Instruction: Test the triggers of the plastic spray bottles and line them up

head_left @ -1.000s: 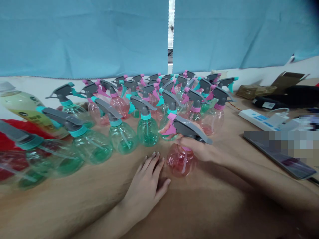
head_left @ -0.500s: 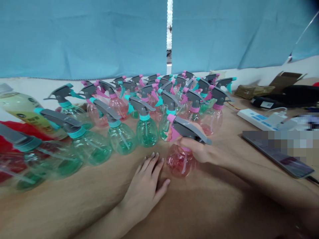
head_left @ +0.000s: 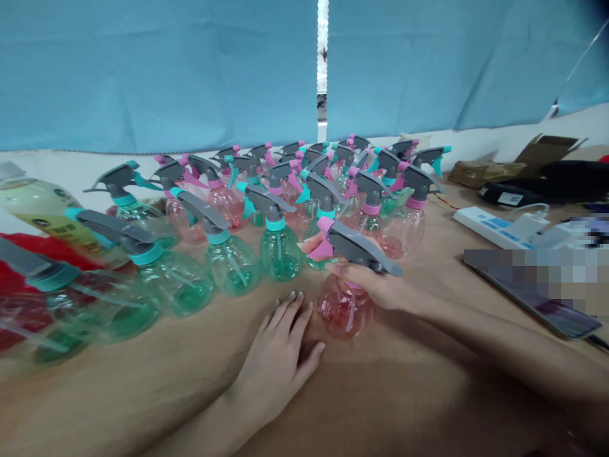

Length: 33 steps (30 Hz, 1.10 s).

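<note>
My right hand (head_left: 378, 284) is wrapped around the neck of a pink spray bottle (head_left: 346, 311) with a grey head and pink nozzle. One finger reaches out to the left past the pink trigger (head_left: 326, 246). The bottle appears upright at the table, with some liquid in its base. Left of it, my left hand (head_left: 280, 355) lies flat on the wooden table (head_left: 380, 393), fingers spread, holding nothing. Just beyond my hands stand green spray bottles (head_left: 280, 254) with turquoise collars. A pink bottle (head_left: 404, 225) stands behind my right hand.
Several more green and pink spray bottles crowd the back and left. A large labelled bottle (head_left: 52, 209) and red material (head_left: 28, 254) sit at far left. On the right are a power strip (head_left: 490, 227), a phone (head_left: 528, 298) and cardboard (head_left: 547, 155). A blue curtain (head_left: 190, 76) hangs behind.
A finger of my right hand has straightened outward to the left from the trigger. The held bottle's head has shifted very slightly; my left hand has stayed put.
</note>
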Available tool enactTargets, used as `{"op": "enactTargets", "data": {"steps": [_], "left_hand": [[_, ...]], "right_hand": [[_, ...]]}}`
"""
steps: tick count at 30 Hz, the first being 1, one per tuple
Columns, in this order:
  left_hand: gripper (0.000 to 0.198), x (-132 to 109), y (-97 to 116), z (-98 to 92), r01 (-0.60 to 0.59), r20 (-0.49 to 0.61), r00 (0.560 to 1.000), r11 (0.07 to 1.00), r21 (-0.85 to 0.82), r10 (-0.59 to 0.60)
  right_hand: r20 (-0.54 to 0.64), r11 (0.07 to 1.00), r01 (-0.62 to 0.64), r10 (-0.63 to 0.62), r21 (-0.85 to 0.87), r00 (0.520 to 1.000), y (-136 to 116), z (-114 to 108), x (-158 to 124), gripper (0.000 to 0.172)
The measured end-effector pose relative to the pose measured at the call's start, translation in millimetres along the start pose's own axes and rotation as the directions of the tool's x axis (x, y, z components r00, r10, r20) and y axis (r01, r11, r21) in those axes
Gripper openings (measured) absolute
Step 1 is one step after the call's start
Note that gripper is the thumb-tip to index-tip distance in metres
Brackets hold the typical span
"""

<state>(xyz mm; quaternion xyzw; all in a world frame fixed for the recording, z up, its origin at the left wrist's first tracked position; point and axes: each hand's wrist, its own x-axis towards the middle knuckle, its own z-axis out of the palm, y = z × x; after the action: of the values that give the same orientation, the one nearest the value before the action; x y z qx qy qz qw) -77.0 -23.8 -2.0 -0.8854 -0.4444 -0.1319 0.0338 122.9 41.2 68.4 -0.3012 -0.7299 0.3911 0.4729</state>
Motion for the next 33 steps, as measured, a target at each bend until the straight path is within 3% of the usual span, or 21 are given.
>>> {"op": "enactTargets", "data": {"steps": [3, 9, 23, 26, 30, 33], "left_hand": [[0.048, -1, 0, 0.9, -0.004, -0.005, 1.000, 1.000, 0.005, 0.004], [0.046, -1, -1, 2.9, 0.007, -0.009, 1.000, 1.000, -0.019, -0.008], [0.047, -1, 1, 2.9, 0.007, -0.019, 1.000, 1.000, -0.023, -0.008], [0.047, 0, 1, 3.7, 0.005, -0.017, 1.000, 1.000, -0.019, -0.006], [0.048, -1, 1, 3.9, 0.004, -0.018, 1.000, 1.000, -0.003, -0.004], [0.049, 0, 1, 3.4, 0.010, -0.019, 1.000, 1.000, -0.004, -0.010]], "right_hand": [[0.048, 0.996, 0.003, -0.007, 0.087, 0.999, 1, 0, 0, 0.014], [0.070, 0.998, -0.018, 0.014, 0.055, 0.997, 9, -1, 1, 0.028], [-0.028, 1.000, 0.016, -0.015, 0.026, 0.999, 6, 3, -1, 0.036], [-0.023, 0.999, -0.032, 0.032, -0.015, 0.999, 7, 1, -3, 0.042], [-0.016, 0.987, -0.125, 0.124, -0.105, 0.992, 8, -1, -8, 0.039], [-0.055, 0.979, -0.133, 0.125, -0.157, 0.991, 6, 1, -13, 0.037]]}}
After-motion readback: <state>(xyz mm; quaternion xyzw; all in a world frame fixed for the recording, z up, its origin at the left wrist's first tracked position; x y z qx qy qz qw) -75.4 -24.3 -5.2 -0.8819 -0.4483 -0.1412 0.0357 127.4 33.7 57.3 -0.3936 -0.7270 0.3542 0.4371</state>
